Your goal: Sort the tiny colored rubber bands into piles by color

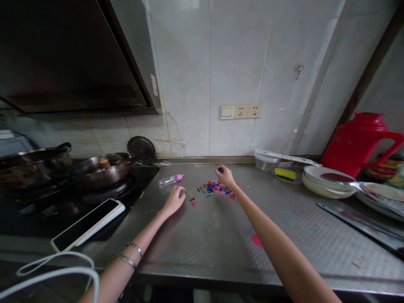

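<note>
Pinching dark bits, right fingers near colorful pile; left fingers parted beside strays.

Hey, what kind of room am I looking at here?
Most likely a home kitchen: there's a stove at the left with a pan on it, a range hood above, and stacked bowls on the metal counter.

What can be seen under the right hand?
Small multicoloured pieces show along the lower edge of the right hand; whatever lies directly beneath is hidden.
</note>
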A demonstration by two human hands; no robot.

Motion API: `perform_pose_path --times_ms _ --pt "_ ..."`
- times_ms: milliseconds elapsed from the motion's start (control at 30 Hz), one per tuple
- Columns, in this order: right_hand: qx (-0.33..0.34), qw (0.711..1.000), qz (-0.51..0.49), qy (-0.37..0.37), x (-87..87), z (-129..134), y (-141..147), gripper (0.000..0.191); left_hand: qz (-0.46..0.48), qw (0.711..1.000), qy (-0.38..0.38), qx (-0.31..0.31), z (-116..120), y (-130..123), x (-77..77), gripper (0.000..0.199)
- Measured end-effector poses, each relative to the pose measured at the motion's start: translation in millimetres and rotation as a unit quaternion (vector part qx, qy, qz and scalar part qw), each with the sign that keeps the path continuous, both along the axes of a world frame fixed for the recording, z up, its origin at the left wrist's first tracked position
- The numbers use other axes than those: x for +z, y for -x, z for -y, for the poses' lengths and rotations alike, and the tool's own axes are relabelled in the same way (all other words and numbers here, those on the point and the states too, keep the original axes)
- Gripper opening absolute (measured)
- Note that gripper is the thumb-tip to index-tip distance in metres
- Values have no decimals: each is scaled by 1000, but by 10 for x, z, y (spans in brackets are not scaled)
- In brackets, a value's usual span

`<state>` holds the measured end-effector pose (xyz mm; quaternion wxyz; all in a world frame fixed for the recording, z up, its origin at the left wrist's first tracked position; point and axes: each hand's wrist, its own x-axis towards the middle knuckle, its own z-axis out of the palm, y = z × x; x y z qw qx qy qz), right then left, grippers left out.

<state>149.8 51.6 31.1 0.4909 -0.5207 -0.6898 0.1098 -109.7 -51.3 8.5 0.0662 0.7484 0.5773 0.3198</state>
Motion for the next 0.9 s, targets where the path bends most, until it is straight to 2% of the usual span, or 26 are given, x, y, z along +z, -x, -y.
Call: perform_pose_path --times_ms 67,167,333,467,567,667,767,900 --pt "14 1000 0 26 28 -47 -173 28 -24 999 30 -15 -78 -243 15 24" --pt "59 996 24 68 48 -56 -332 29 -84 992 68 -70 -173 -624 33 33" --pt "24 987 115 107 71 20 -492 29 -107 986 53 -116 -340 -1159 -10 47" --pt "20 962 229 145 44 105 -577 26 -115 975 5 -189 -465 -1420 -38 49" --pt "44 934 313 166 -29 175 -591 33 -127 961 -20 -246 -533 -1502 -26 50" --pt "63 924 345 155 -114 214 -583 44 -153 950 -14 -270 -596 -1486 -17 48" --pt "56 927 340 144 -166 192 -596 42 -159 954 1 -255 -663 -1371 -17 39" --pt "17 941 312 129 -161 122 -670 39 -163 964 10 -211 -748 -1092 -1 39"
